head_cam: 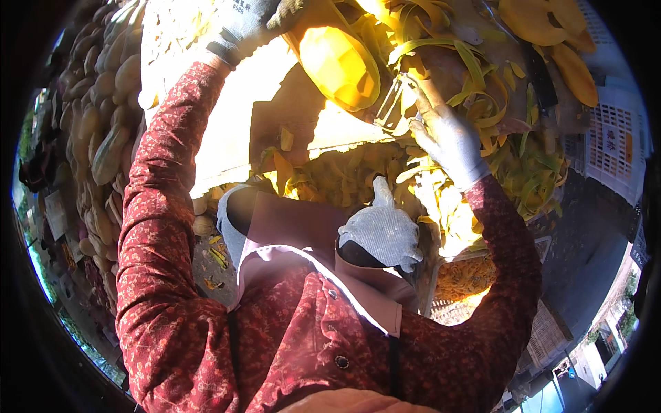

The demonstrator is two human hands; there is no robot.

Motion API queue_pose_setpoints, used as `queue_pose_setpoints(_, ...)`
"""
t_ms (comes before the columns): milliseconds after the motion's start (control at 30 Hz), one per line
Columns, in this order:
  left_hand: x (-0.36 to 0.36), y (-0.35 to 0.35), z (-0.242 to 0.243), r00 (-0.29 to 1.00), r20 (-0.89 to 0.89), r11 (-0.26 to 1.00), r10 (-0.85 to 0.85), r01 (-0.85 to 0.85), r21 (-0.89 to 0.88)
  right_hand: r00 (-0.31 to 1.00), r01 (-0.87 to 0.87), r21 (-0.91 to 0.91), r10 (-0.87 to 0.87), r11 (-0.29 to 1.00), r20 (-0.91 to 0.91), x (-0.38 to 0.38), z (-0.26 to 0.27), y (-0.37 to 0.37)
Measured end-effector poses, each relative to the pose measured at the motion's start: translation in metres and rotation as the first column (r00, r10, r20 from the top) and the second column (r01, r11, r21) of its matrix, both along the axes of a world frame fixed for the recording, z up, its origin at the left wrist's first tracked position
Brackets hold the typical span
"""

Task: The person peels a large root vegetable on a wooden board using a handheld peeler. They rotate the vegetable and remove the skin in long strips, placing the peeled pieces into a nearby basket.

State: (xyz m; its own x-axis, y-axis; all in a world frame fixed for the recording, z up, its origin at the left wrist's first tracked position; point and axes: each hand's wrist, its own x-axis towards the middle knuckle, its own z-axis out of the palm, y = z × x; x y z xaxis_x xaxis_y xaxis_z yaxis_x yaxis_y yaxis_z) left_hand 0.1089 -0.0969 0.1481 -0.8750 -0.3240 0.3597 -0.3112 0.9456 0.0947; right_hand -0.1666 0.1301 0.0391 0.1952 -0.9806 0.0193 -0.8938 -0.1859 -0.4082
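A partly peeled butternut-type squash (338, 67) lies tilted on the sunlit board (222, 134), its near end bare and yellow-orange. My left hand (253, 26), in a grey work glove with printed writing, grips the squash near the top edge of the view; its far part is cut off there. In my right hand (446, 131), also gloved, is a metal-framed peeler (395, 106), held beside the squash's near end. Long yellow-green peel strips (472, 67) hang and lie around the right hand. Glare washes out parts of the board.
Unpeeled squashes (103, 103) are heaped at left. Peeled squash pieces (542, 26) and a dark-handled knife (539, 77) lie at upper right. White plastic crates (614, 139) stand at right. Below my right forearm is a container of orange shreds (462, 279). A grey knitted glove (379, 232) rests on my knee.
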Motion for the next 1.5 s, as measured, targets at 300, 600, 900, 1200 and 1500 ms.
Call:
queue_pose_setpoints(300,-0.003,-0.002,0.003,1.0,0.003,1.0,-0.003,0.003,-0.021,0.93,0.11,-0.056,-0.083,0.992,0.358,0.037,0.008,-0.03)
queue_pose_setpoints(600,0.042,0.014,-0.051,0.965,-0.109,0.97,0.238,-0.243,-0.033,0.807,0.348,0.375,-0.478,0.859,0.346,0.023,0.025,0.064)
queue_pose_setpoints(900,0.038,0.112,-0.129,0.425,-0.408,0.584,0.808,-0.67,0.459,0.889,0.318,-0.191,-0.222,0.929,0.4,0.115,0.006,-0.049)
queue_pose_setpoints(1200,0.007,0.159,-0.128,0.021,-0.246,0.233,0.969,-0.402,0.886,0.76,0.179,0.289,-0.319,0.94,0.567,0.148,0.024,-0.01)
queue_pose_setpoints(1500,0.0,0.209,-0.124,0.188,-0.352,0.398,0.917,-0.507,0.765,0.957,0.181,0.025,-0.181,0.983,0.227,0.186,0.119,-0.162)
